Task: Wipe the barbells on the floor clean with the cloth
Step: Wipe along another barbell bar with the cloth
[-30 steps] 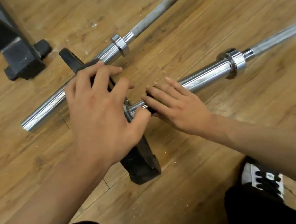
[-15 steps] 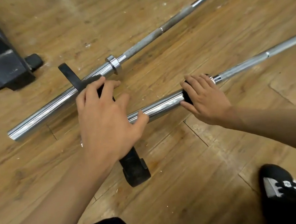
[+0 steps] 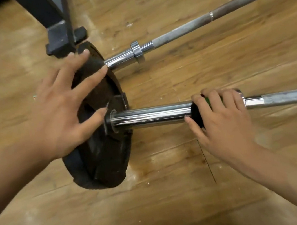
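I see the black round weight plate [image 3: 104,156] standing on the wooden floor [image 3: 192,191], left; the chrome steel barbell [image 3: 153,114] meets its centre, with a second steel barbell [image 3: 180,30] behind.

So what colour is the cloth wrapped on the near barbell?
Black cloth, with a green patch showing under the right hand; head view.
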A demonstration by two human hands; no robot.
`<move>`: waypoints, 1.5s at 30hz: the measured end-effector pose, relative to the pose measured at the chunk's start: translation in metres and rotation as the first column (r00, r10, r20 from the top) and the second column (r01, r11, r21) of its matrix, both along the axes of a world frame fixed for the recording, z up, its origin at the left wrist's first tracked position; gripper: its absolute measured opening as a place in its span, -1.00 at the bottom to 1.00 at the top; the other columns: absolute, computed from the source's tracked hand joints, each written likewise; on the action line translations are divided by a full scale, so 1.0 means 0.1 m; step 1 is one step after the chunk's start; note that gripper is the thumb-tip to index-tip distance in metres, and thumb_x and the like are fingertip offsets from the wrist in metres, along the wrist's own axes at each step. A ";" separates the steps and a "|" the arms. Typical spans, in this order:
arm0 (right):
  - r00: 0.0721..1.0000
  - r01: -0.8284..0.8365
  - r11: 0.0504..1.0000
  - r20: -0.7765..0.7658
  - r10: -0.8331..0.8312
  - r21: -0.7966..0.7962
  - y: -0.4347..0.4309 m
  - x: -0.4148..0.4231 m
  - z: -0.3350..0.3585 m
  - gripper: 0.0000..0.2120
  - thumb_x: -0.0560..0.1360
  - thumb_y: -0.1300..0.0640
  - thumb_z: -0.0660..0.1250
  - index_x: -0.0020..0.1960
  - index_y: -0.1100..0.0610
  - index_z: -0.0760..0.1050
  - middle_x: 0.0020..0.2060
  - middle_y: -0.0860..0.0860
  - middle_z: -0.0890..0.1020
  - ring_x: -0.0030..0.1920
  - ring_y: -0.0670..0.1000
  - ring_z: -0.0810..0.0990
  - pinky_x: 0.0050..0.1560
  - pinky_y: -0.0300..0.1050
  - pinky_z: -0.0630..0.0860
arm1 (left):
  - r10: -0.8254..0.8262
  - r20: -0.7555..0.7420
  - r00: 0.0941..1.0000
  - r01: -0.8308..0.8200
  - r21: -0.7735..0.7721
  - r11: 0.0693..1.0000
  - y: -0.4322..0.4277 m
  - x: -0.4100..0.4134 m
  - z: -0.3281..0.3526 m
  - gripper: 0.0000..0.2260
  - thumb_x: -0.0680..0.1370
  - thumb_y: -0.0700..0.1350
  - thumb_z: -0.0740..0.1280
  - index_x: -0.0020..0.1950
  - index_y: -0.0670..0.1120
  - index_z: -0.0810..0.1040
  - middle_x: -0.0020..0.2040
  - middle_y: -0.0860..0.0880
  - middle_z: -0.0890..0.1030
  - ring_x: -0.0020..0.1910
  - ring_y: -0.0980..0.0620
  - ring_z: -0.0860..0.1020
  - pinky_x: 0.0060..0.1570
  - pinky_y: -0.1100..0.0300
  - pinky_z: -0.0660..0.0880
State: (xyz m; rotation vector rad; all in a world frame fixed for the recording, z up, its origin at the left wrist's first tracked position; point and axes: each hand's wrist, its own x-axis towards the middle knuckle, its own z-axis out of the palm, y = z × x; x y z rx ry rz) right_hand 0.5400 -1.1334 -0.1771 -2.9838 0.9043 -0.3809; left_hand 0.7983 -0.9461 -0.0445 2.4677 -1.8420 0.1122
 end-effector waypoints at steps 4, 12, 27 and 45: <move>1.000 0.012 0.999 0.006 -0.012 0.051 0.01 0.07 -0.01 -0.46 0.67 -0.25 0.11 0.25 0.20 0.51 0.14 0.21 0.57 0.16 0.29 0.47 0.31 0.22 0.30 | -0.001 0.001 1.000 0.001 0.046 0.999 -0.02 0.00 0.03 -0.34 0.57 0.18 0.21 0.63 -0.07 0.34 0.68 -0.21 0.13 0.69 -0.25 0.01 0.63 -0.12 -0.03; 0.982 0.110 0.973 0.132 -0.138 0.205 0.01 0.16 -0.02 -0.50 0.67 -0.23 0.14 0.23 0.19 0.53 0.08 0.20 0.55 0.11 0.27 0.44 0.33 0.17 0.23 | 0.069 0.190 0.979 -0.130 0.328 0.936 -0.14 -0.17 0.17 -0.33 0.63 0.29 0.07 0.68 -0.01 0.23 0.71 -0.18 0.02 0.69 -0.20 -0.05 0.58 -0.23 0.04; 0.801 -0.048 0.990 0.597 -0.042 0.133 -0.08 -0.21 -0.08 -0.67 0.74 -0.02 0.13 0.30 0.14 0.54 0.16 0.15 0.60 0.07 0.18 0.50 0.16 0.10 0.35 | 0.123 -0.005 0.992 -0.120 0.180 0.976 -1.16 -1.02 -1.11 -0.31 0.69 0.33 -0.15 0.68 -0.04 0.22 0.68 -0.16 0.21 0.68 -0.13 0.10 0.63 -0.14 0.06; 0.917 0.026 0.961 0.377 -0.133 0.276 -0.35 -0.28 -0.12 -0.49 0.71 0.01 0.12 0.58 0.22 0.32 0.56 0.17 0.36 0.52 0.18 0.37 0.51 0.04 0.29 | 0.172 0.065 0.983 -0.176 0.065 0.982 -1.19 -1.03 -1.31 -0.25 0.64 0.40 -0.21 0.62 0.02 0.37 0.58 -0.15 0.41 0.64 -0.18 0.21 0.61 -0.15 0.07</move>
